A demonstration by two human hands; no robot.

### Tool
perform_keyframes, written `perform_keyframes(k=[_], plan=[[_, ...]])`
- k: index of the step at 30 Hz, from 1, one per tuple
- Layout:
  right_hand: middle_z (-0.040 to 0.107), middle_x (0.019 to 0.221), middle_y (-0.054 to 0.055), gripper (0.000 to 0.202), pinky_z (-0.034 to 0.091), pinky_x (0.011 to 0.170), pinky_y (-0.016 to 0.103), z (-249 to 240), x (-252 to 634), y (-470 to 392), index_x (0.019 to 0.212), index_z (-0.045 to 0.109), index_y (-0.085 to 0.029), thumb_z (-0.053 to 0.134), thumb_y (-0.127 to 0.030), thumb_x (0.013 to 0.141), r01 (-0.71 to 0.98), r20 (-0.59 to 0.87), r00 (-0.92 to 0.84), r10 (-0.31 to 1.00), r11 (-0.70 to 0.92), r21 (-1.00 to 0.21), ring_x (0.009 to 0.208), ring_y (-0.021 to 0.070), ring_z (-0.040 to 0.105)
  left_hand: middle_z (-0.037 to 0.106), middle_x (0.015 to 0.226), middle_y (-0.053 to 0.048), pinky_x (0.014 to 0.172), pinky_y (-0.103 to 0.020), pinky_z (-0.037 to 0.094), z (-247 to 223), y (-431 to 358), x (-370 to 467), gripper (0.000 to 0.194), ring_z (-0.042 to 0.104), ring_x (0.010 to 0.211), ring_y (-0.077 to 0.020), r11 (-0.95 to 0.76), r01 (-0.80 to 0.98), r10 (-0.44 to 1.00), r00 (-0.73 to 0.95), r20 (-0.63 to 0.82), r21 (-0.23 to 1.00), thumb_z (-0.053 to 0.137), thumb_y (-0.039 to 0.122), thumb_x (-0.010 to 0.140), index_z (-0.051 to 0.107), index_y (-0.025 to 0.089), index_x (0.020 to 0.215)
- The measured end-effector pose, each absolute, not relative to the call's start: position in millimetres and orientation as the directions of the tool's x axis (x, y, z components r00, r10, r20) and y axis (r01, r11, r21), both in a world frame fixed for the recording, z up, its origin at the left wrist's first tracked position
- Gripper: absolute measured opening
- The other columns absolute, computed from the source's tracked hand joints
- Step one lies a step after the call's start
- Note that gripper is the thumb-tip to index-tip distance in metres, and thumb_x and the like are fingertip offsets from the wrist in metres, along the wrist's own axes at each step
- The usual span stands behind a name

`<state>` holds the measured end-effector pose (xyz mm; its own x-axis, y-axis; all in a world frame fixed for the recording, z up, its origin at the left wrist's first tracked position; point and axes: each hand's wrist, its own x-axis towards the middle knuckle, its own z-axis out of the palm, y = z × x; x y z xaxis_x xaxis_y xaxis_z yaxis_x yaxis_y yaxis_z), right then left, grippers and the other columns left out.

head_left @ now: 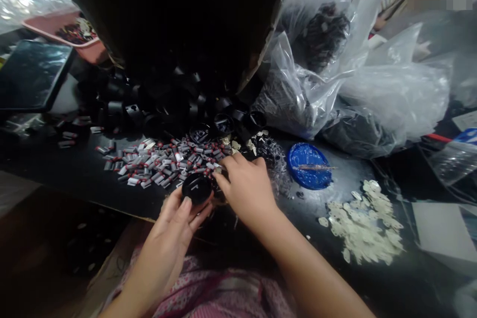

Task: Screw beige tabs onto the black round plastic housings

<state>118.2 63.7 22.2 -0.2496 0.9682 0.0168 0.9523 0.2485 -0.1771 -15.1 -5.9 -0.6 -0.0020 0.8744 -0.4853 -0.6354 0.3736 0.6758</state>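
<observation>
A round black cup-shaped part is held in my left hand, its open side facing up and my thumb on its rim. Just right of it, my right hand is closed, fingertips pinched beside a pile of small grey cylinders with red ends. What those fingertips hold is too small to name. Small cream-coloured flat pieces lie just beyond my right hand. Behind the cylinders sit several more black cup-shaped parts.
A blue round lid with a thin stick lies right of my right hand. Beyond it is a heap of cream pieces. Clear plastic bags stand behind. A large black box fills the back, with a pink tray at left.
</observation>
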Motion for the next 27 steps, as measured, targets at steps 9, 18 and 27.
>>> perform_keyframes(k=[9, 18, 27], plan=[[0.069, 0.086, 0.001, 0.004, 0.037, 0.074, 0.032, 29, 138, 30, 0.086, 0.060, -0.021, 0.064, -0.021, 0.085, 0.783, 0.040, -0.220, 0.975, 0.201, -0.589, 0.077, 0.0182, 0.059, 0.070, 0.119, -0.004, 0.098, -0.040, 0.051, 6, -1, -10, 0.021, 0.065, 0.109, -0.0238, 0.450, -0.715, 0.833, 0.119, -0.541, 0.535, 0.062, 0.030, 0.088, 0.065, 0.026, 0.108], [0.071, 0.085, -0.001, 0.007, 0.035, 0.075, 0.032, 23, 156, 5, 0.092, 0.064, -0.021, 0.061, -0.016, 0.088, 0.641, 0.230, -0.277, 0.933, 0.358, -0.679, 0.078, 0.0140, 0.063, 0.073, 0.110, -0.010, 0.089, -0.039, 0.056, 13, 3, -3, 0.018, 0.069, 0.099, -0.0231, 0.552, -0.723, 0.747, 0.207, -0.631, 0.416, 0.060, 0.022, 0.088, 0.061, 0.019, 0.106], [0.070, 0.080, 0.001, 0.007, 0.033, 0.073, 0.034, 20, 160, -3, 0.092, 0.061, -0.017, 0.056, -0.012, 0.089, 0.688, 0.411, -0.300, 0.861, 0.494, -0.532, 0.073, 0.0146, 0.062, 0.073, 0.094, 0.002, 0.089, -0.030, 0.053, 5, -7, 7, 0.029, 0.069, 0.093, -0.0165, 0.591, -0.569, 0.770, 0.187, -0.610, 0.572, 0.072, 0.031, 0.080, 0.062, 0.026, 0.106]])
